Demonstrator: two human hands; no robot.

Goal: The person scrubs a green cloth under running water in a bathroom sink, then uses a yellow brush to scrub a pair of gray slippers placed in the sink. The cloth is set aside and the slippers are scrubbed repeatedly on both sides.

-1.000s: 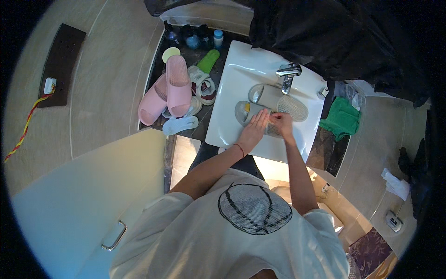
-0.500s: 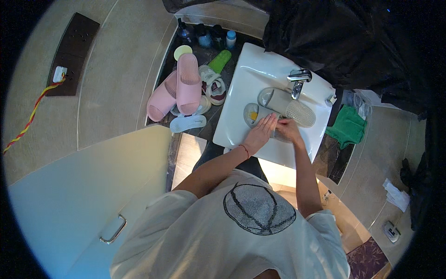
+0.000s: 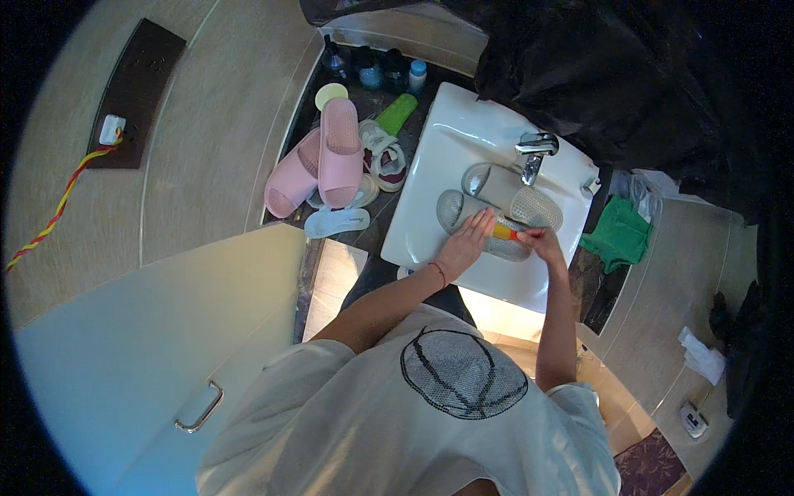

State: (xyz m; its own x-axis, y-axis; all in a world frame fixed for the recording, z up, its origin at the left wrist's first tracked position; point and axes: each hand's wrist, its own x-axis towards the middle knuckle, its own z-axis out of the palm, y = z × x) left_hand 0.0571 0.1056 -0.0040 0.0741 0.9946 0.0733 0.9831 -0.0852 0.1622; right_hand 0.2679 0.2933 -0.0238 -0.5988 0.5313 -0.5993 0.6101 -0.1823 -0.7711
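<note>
Two grey slippers lie side by side in the white sink (image 3: 418, 186). My left hand (image 3: 467, 242) rests with straight fingers on the strap of the nearer slipper (image 3: 449, 211). At that slipper's heel end, my right hand (image 3: 543, 244) is closed around the end of a yellow-and-orange handled tool (image 3: 504, 233). The tool lies over the footbed; its far end is hidden by the strap and my left fingers. The other slipper (image 3: 538, 208) lies just beyond, beneath the chrome faucet (image 3: 533, 153).
Left of the sink are pink slides (image 3: 339, 157), white sandals (image 3: 385, 161), a pale insole (image 3: 337, 222) and a green sole-shaped piece (image 3: 397, 113). Bottles (image 3: 417, 76) stand behind them. A green cloth (image 3: 619, 234) lies right of the sink. Black sheeting (image 3: 595, 74) hangs behind.
My right hand has drawn back to the right with the tool, baring its handle. Yellow no longer shows in the toe opening. My left hand stays on the strap.
</note>
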